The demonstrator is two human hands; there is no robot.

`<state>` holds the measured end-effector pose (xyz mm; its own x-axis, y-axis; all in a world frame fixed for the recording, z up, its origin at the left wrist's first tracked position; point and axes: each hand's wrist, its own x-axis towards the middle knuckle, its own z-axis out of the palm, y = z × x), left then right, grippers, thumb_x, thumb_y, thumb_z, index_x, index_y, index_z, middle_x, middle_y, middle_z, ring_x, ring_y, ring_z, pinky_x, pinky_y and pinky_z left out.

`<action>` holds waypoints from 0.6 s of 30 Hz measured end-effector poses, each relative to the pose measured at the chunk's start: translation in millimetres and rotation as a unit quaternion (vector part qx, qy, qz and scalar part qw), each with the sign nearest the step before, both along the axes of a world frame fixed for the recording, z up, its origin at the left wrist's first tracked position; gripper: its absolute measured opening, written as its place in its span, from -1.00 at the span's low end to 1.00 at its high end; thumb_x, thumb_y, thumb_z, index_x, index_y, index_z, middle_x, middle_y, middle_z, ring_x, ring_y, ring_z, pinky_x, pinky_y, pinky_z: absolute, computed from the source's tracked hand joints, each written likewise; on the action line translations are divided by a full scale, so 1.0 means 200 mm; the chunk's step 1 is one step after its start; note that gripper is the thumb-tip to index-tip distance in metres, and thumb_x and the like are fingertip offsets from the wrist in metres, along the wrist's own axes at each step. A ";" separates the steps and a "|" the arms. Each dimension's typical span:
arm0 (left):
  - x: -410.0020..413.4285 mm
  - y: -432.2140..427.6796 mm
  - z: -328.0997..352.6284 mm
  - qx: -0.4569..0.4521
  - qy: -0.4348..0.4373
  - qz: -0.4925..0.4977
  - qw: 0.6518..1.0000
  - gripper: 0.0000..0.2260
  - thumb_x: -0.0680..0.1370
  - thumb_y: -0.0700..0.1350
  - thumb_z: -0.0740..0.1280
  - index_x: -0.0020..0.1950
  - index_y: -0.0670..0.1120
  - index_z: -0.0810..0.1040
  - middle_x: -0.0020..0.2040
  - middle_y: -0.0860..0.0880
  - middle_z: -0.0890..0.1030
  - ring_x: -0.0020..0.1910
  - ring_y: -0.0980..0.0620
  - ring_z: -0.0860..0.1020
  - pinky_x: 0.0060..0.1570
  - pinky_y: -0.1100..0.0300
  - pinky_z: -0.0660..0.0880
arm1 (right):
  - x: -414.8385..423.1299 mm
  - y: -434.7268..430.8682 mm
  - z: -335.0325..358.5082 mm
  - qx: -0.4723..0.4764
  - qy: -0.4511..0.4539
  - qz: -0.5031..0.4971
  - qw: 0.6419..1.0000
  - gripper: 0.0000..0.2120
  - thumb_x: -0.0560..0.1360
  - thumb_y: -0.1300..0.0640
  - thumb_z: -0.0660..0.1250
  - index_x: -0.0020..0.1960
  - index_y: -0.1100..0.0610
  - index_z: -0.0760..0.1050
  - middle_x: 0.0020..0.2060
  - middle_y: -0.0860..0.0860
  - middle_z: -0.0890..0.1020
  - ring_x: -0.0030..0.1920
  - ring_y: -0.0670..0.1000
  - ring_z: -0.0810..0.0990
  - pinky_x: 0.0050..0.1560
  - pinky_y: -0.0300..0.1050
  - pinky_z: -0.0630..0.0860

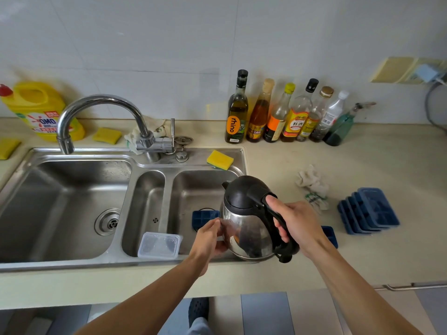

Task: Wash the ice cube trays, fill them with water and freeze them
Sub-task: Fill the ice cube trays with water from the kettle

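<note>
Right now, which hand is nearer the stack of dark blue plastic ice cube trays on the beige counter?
Right. The right hand grips the steel kettle by its black handle, left of the stack; the left hand touches the kettle's opposite side, farther left.

I see six bottles (298, 119) lined against the wall (169, 44), a spray bottle (341, 128) just right of them. Back left stands a yellow detergent jug (41, 112), a sponge (107, 135) beside it. Nearer me, a clear container (159, 245); right, a crumpled cloth (313, 187) on the counter (387, 165).
</note>
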<state>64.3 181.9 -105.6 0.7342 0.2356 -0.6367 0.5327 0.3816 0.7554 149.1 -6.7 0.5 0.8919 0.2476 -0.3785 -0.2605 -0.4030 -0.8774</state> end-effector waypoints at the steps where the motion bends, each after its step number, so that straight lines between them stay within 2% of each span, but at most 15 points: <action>1: 0.01 0.01 0.00 0.012 -0.015 -0.013 1.000 -0.66 0.73 -0.05 0.10 0.04 -0.08 0.66 -0.03 -0.11 0.72 0.08 -0.23 0.64 -0.01 -0.03 0.66 | 0.00 0.00 -0.01 0.005 -0.002 -0.004 1.000 -0.47 0.50 -0.21 0.42 -0.52 0.09 0.50 -0.57 0.04 0.48 -0.57 0.00 0.41 -0.52 -0.19 0.40; 3: 0.03 0.04 0.00 0.033 -0.046 -0.040 0.998 -0.65 0.73 -0.04 0.10 0.00 -0.07 0.66 -0.01 -0.13 0.70 0.01 -0.19 0.62 0.07 -0.13 0.62 | 0.02 0.00 -0.03 0.013 -0.001 -0.019 1.000 -0.47 0.41 -0.28 0.42 -0.52 0.09 0.50 -0.57 0.05 0.48 -0.57 0.00 0.41 -0.52 -0.17 0.40; 4: 0.04 0.05 0.00 0.043 -0.059 -0.050 0.996 -0.66 0.73 -0.04 0.11 0.00 -0.06 0.66 0.00 -0.14 0.70 -0.01 -0.16 0.60 0.07 -0.11 0.62 | 0.03 -0.01 -0.04 0.017 0.000 -0.030 0.999 -0.47 0.36 -0.32 0.41 -0.51 0.09 0.51 -0.57 0.07 0.48 -0.57 0.02 0.42 -0.51 -0.17 0.40; 6: 0.08 0.07 0.02 0.066 -0.072 -0.053 0.994 -0.71 0.72 -0.04 0.17 0.02 0.05 0.69 0.00 -0.08 0.71 0.02 -0.10 0.62 0.01 0.04 0.62 | 0.07 -0.01 -0.06 0.023 0.002 -0.057 0.998 -0.45 0.32 -0.36 0.41 -0.50 0.11 0.51 -0.56 0.10 0.47 -0.56 0.04 0.42 -0.50 -0.15 0.41; 8: 0.13 0.10 0.05 0.090 -0.085 -0.059 0.991 -0.74 0.70 -0.06 0.23 0.02 0.18 0.70 -0.04 0.02 0.73 0.01 -0.04 0.63 0.05 0.04 0.59 | 0.12 -0.02 -0.09 0.035 -0.003 -0.086 0.996 -0.44 0.31 -0.38 0.41 -0.50 0.11 0.51 -0.57 0.11 0.46 -0.57 0.06 0.42 -0.49 -0.14 0.42; 10: 0.21 0.14 0.08 0.134 -0.105 -0.085 0.982 -0.78 0.67 -0.11 0.29 0.06 0.15 0.70 -0.02 0.02 0.73 0.01 -0.03 0.63 0.16 -0.01 0.53 | 0.18 -0.04 -0.12 0.043 -0.014 -0.110 0.993 -0.42 0.32 -0.39 0.40 -0.51 0.11 0.50 -0.58 0.11 0.46 -0.58 0.07 0.41 -0.48 -0.12 0.43; 12: 0.31 0.18 0.12 0.204 -0.108 -0.121 0.965 -0.81 0.64 -0.10 0.35 0.22 0.04 0.66 0.07 -0.01 0.72 0.09 0.01 0.66 0.27 -0.05 0.54 | 0.22 -0.05 -0.16 0.039 -0.029 -0.120 0.992 -0.42 0.35 -0.39 0.39 -0.50 0.10 0.49 -0.57 0.10 0.48 -0.57 0.06 0.42 -0.45 -0.10 0.45; 13: 0.36 0.20 0.14 0.233 -0.105 -0.131 0.958 -0.77 0.62 -0.09 0.37 0.28 0.00 0.63 0.10 -0.01 0.70 0.12 0.04 0.65 0.27 -0.06 0.55 | 0.24 -0.05 -0.18 0.037 -0.037 -0.123 0.991 -0.42 0.36 -0.39 0.38 -0.50 0.10 0.50 -0.56 0.11 0.49 -0.56 0.06 0.43 -0.43 -0.08 0.45; 15: 0.46 0.20 0.19 0.237 -0.116 -0.152 0.952 -0.75 0.63 -0.09 0.36 0.31 0.01 0.61 0.11 0.02 0.70 0.12 0.04 0.64 0.23 -0.07 0.57 | 0.29 -0.06 -0.21 0.039 -0.048 -0.139 0.988 -0.43 0.39 -0.37 0.36 -0.49 0.09 0.50 -0.56 0.12 0.49 -0.54 0.06 0.45 -0.36 -0.05 0.48; 18: 0.60 0.16 0.24 0.216 -0.149 -0.208 0.942 -0.76 0.65 -0.08 0.32 0.26 0.18 0.60 0.09 0.10 0.71 0.09 0.14 0.65 0.20 -0.01 0.60 | 0.39 -0.08 -0.23 0.044 -0.059 -0.160 0.984 -0.46 0.44 -0.35 0.32 -0.47 0.07 0.51 -0.55 0.10 0.50 -0.50 0.06 0.47 -0.27 -0.07 0.53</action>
<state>183.5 213.9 -58.4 0.9512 0.0779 -0.2987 0.3083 -0.1899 0.9321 227.1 -22.8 -45.0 0.9661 -0.0264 -0.2568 -0.2556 -0.2376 -0.9371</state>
